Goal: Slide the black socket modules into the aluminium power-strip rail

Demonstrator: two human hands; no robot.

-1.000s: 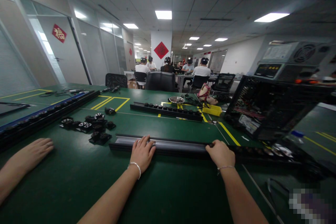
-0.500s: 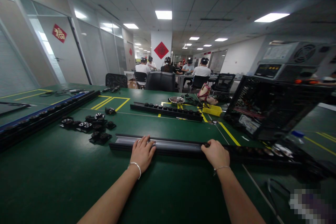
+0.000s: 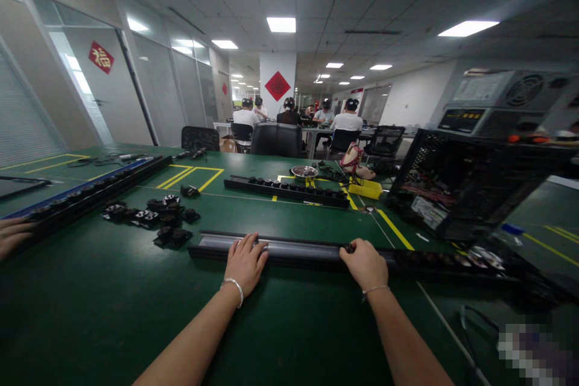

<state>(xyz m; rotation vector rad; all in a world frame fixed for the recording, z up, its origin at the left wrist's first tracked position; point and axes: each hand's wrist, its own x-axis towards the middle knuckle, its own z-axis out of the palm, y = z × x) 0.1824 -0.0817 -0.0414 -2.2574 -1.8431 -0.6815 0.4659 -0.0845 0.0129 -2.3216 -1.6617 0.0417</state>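
In the lower middle of the frame, see the dark rail (image 3: 298,250), lying from left to right on the green worktop (image 3: 289,332), with the smooth grey channel facing upward. Left of the centre, find the left hand (image 3: 245,264) laid over the rail, fingers a little apart and not clamped around anything visible. Right of the centre, find the right hand (image 3: 365,265) with thumb and fingertips together on a small dark part (image 3: 350,248) at the channel; mostly hidden, so cannot tell the exact shape or seating. Best to press gently downward with the left hand, in order to prevent any turning of the rail on the worktop. With the right hand, better to pinch the small dark part by the edges and to guide in line with the channel, without tilting against the walls. Take care also not to disturb the row of dark parts (image 3: 434,260) toward the right of the frame, near the right wrist. Leave the pile of black pieces (image 3: 167,220), in the left half, well apart from the working fingers. At the left edge, respect the space of the other person's hand (image 3: 13,235), near the long rail (image 3: 99,198); cannot tell about contact.
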